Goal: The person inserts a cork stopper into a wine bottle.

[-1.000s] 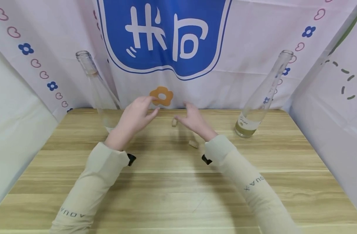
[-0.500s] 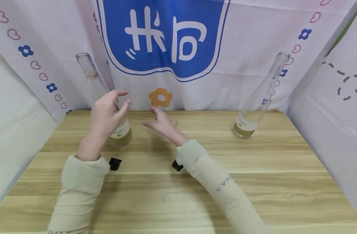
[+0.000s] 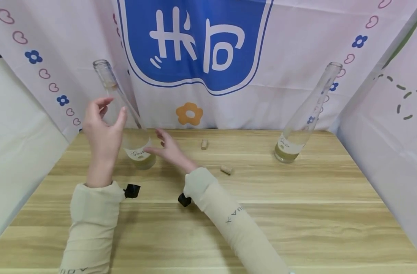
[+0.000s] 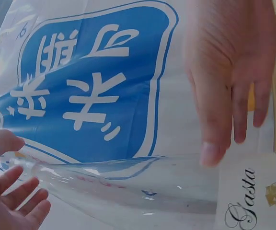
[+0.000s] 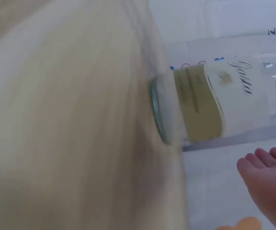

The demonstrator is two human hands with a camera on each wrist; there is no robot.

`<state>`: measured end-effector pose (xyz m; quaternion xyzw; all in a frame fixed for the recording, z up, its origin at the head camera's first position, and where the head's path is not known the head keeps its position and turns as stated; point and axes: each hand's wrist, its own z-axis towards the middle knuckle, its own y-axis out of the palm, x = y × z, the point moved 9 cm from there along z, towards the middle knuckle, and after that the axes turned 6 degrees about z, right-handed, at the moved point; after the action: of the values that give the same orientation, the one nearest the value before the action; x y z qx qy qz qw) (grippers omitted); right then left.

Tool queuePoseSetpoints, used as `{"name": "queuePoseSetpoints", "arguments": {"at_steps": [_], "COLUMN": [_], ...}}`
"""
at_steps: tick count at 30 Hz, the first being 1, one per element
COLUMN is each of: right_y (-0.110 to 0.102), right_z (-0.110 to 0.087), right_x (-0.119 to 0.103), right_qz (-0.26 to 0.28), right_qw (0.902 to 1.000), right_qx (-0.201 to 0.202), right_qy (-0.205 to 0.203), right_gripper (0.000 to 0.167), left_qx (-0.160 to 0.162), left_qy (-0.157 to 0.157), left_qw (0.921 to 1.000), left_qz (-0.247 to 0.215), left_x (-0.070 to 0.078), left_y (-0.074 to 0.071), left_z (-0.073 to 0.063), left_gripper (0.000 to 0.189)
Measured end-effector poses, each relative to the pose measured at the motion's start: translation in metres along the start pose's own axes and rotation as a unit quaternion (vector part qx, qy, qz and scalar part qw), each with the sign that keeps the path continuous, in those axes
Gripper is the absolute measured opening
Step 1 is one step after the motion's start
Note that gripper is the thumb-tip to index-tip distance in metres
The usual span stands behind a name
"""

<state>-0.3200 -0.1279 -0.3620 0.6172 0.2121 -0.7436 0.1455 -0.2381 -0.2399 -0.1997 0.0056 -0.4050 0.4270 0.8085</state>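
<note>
A tall clear glass bottle (image 3: 140, 154) with a white and gold label stands upright at the left of the table. My left hand (image 3: 103, 127) is beside its upper body, fingers parted and bent a little. In the left wrist view, this left hand (image 4: 16, 191) is near the bottle's neck; contact cannot be told. On the other side, my right hand (image 3: 170, 150) reaches toward the label with thumb and fingers spread. The right wrist view has the right hand (image 5: 272, 179) alongside the bottle (image 5: 200, 105), holding nothing.
A second clear bottle (image 3: 290, 142) stands at the right. Two corks lie mid-table: one cork (image 3: 204, 144) toward the back, another cork (image 3: 226, 170) nearer. A printed white cloth (image 3: 229, 108) hangs behind the wooden table (image 3: 263, 224).
Both hands have moved left from mid-table to either side of the left bottle, which stays in place. The nearer cork, covered half a second ago, shows again.
</note>
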Motion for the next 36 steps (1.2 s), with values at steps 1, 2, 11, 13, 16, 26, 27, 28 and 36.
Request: {"name": "queuePoseSetpoints", "arguments": {"at_steps": [1, 2, 11, 13, 16, 26, 27, 28, 36], "right_y": [0.003, 0.006, 0.024, 0.025, 0.025, 0.025, 0.025, 0.025, 0.024], "right_z": [0.001, 0.002, 0.003, 0.004, 0.005, 0.005, 0.004, 0.003, -0.013], "right_x": [0.002, 0.004, 0.013, 0.013, 0.013, 0.005, 0.004, 0.003, -0.006], "right_qz": [0.009, 0.017, 0.022, 0.021, 0.021, 0.010, 0.012, 0.014, -0.009], "right_qw": [1.0000, 0.9998, 0.9997, 0.9998, 0.9998, 0.9995, 0.9994, 0.9993, 0.9984], "right_qx": [0.001, 0.001, -0.009, -0.005, 0.003, 0.013, 0.010, 0.007, -0.033], "right_qy": [-0.001, -0.001, 0.005, 0.005, -0.001, -0.026, -0.030, -0.034, -0.045], "right_gripper": [0.082, 0.082, 0.085, 0.084, 0.081, 0.079, 0.079, 0.080, 0.088], "left_qx": [0.002, 0.000, -0.065, -0.085, -0.111, -0.122, -0.124, -0.125, -0.161], "left_qy": [-0.019, -0.037, -0.155, -0.172, -0.180, -0.148, -0.140, -0.133, -0.109], "left_qw": [0.9998, 0.9991, 0.9822, 0.9776, 0.9722, 0.9758, 0.9768, 0.9775, 0.9742], "left_qz": [-0.010, -0.019, -0.085, -0.087, -0.100, -0.106, -0.104, -0.105, -0.116], "left_x": [-0.004, -0.008, -0.044, -0.050, -0.054, -0.050, -0.048, -0.046, -0.025], "left_y": [0.000, 0.001, 0.025, 0.032, 0.040, 0.042, 0.041, 0.040, 0.033], "left_z": [0.001, 0.001, 0.005, 0.005, 0.005, 0.005, 0.004, 0.003, -0.016], "left_gripper": [0.036, 0.040, 0.064, 0.067, 0.068, 0.044, 0.044, 0.043, 0.042]}}
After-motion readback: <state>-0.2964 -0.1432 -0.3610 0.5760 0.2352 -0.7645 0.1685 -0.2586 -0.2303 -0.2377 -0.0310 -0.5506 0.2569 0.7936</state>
